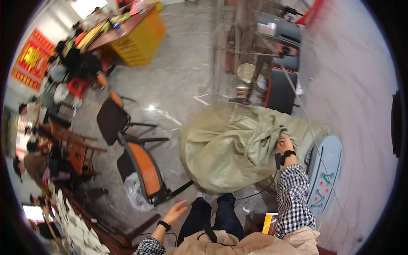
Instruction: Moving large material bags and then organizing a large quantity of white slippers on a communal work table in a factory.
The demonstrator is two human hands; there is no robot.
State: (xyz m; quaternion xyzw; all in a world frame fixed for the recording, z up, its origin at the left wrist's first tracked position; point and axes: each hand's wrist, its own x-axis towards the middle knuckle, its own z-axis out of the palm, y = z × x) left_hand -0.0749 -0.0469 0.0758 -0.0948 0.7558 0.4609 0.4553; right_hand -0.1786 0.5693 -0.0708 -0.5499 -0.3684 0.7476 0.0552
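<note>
A large pale green woven sack (pixel 221 148) lies bulging on the floor in front of my feet. My right hand (pixel 284 143) is closed on the gathered cloth at its right side, with a dark tie just beyond the fingers. What is inside the sack is hidden. My left hand (pixel 175 211) hangs free beside my left leg, fingers apart and holding nothing. Nearest to it is an orange and black office chair (pixel 146 174). Both wrists wear black bands, and a thin cable runs along the floor under the sack.
A grey-blue plastic board (pixel 326 172) leans by the right wall. Behind the sack stand black chairs (pixel 282 89) and a blurred frame. Another swivel chair (pixel 112 117) is at the left. Several people sit along the far left, near a table over yellow crates (pixel 138 42).
</note>
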